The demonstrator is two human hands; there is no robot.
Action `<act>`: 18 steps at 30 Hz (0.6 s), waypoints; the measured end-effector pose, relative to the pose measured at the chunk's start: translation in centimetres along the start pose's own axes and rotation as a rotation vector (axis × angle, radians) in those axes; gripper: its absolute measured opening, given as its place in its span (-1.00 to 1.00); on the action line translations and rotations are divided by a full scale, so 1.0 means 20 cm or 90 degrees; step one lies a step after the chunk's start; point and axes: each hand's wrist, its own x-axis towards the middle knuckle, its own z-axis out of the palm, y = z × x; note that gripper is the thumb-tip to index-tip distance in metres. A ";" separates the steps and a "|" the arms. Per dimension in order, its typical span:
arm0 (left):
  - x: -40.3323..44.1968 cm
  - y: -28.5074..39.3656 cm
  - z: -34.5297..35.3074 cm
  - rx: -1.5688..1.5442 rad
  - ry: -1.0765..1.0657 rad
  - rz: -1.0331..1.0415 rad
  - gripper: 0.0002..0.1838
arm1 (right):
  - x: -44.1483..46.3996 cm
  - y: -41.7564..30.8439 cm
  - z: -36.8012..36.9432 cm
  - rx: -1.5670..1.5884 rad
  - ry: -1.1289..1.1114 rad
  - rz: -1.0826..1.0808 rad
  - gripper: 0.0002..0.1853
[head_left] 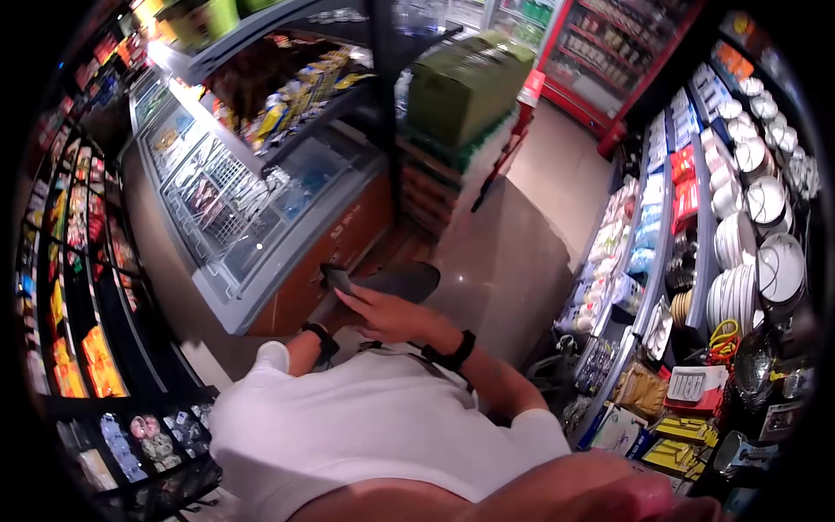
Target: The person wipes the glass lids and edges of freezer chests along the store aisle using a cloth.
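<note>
My right hand [391, 315] reaches across to the left in front of my chest, its fingers stretched out and lying near a small dark flat object [336, 278] that looks like a phone. Whether those fingers press on it I cannot tell. Below and left of it is my left hand [335, 320], mostly covered by the right; its fingers do not show clearly, and it seems to be under the dark object. Black bands circle both wrists, the right one [452, 351] being plainer to see. Beyond the hands a dark grey rounded shape [404, 281] shows, too unclear to name.
A chest freezer [274, 291] with glass lids stands ahead left, a snack shelf [304, 109] above it. Stacked crates carry a green box [470, 83]. Shelves with plates [731, 300] and kitchen tools line the right; packaged goods [104, 361] line the left. A red fridge [609, 56] stands behind.
</note>
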 end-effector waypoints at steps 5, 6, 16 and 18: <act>0.51 0.70 0.23 0.113 0.233 0.101 -0.63 | -0.48 0.15 -0.49 -0.200 0.275 -0.054 -0.27; 0.61 0.82 0.29 0.137 0.273 0.125 -0.63 | -0.56 0.24 -0.58 -0.315 0.344 -0.031 -0.27; 1.10 1.47 0.67 -0.054 -0.048 0.221 -0.53 | -1.11 0.97 -0.91 -0.148 0.305 0.130 -0.25; 1.41 1.31 0.73 -0.014 0.044 0.253 -0.55 | -1.12 1.08 -1.00 -0.153 0.323 0.161 -0.26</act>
